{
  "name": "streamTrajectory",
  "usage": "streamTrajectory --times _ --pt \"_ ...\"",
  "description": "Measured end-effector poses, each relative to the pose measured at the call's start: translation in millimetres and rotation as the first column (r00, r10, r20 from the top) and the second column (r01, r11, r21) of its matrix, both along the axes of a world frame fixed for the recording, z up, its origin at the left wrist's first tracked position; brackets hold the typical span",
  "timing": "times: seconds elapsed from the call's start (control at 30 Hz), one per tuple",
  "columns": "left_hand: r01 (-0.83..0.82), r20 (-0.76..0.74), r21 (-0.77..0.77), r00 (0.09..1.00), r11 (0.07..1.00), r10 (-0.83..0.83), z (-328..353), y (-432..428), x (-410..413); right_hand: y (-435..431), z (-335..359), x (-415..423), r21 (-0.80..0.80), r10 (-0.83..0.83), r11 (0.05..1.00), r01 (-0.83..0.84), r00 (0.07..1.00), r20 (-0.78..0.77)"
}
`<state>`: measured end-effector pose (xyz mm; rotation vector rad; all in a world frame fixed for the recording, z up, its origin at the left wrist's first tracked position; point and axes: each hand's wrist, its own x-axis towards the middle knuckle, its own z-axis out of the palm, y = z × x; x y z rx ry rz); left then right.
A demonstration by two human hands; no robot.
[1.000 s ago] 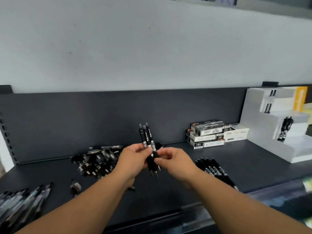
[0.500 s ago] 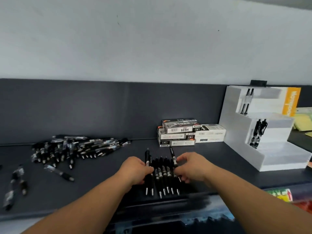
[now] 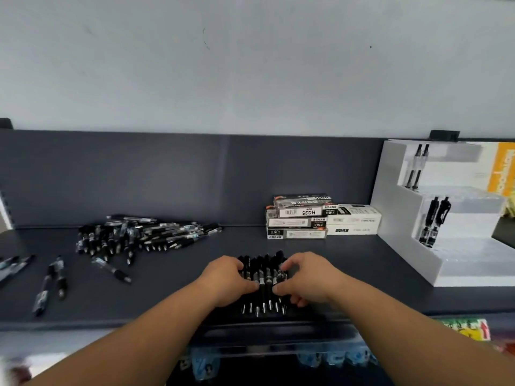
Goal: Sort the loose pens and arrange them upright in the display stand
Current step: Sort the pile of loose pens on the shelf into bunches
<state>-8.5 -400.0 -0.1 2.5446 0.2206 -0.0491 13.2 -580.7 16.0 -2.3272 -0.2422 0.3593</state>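
A row of several black pens [image 3: 264, 282] lies on the dark shelf [image 3: 178, 291] near its front edge, tips toward me. My left hand [image 3: 227, 282] presses the row from the left, and my right hand [image 3: 305, 278] from the right, fingers curled over the barrels. The white stepped display stand [image 3: 459, 246] sits at the right. Two clear pens [image 3: 416, 167] stand upright on its top step and two black pens [image 3: 434, 221] on the middle step.
A big heap of loose black pens [image 3: 139, 235] lies at the back left, with a few strays [image 3: 53, 282] further left. Stacked pen boxes [image 3: 303, 217] stand against the back panel. An orange notebook [image 3: 501, 168] is behind the stand.
A second ago both hands held a few pens up in the air. They came down to the shelf, and now squeeze the sorted row together from both sides.
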Motion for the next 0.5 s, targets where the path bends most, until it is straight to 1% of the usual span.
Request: streamTrajectory --times 0.03,0.1,0.17,0.27,0.33,0.5 --pt "0.007 0.008 -0.006 1.000 1.000 -0.007 -1 -1 0 0 -1 1 -0.031 0.002 1.000 -0.001 0.999 0.037" --pt "0.020 0.031 -0.003 0.999 1.000 -0.020 0 -3 -3 0 -1 3 -0.151 0.027 0.989 -0.008 0.992 0.123" --pt "0.034 0.055 0.008 0.998 0.999 -0.034 0 -4 -4 1 1 3 -0.214 0.048 0.977 -0.014 0.987 0.154" --pt "0.041 0.071 0.024 0.997 0.999 -0.043 0 -6 -3 3 4 2 -0.240 0.075 0.970 -0.031 0.982 0.176" --pt "0.041 0.092 0.042 0.995 0.998 -0.045 1 -5 -3 6 6 3 -0.255 0.083 0.967 -0.024 0.972 0.222" --pt "0.018 0.180 0.062 0.983 0.998 -0.028 7 8 -5 25 10 7 -0.233 0.112 0.972 -0.036 0.941 0.320"
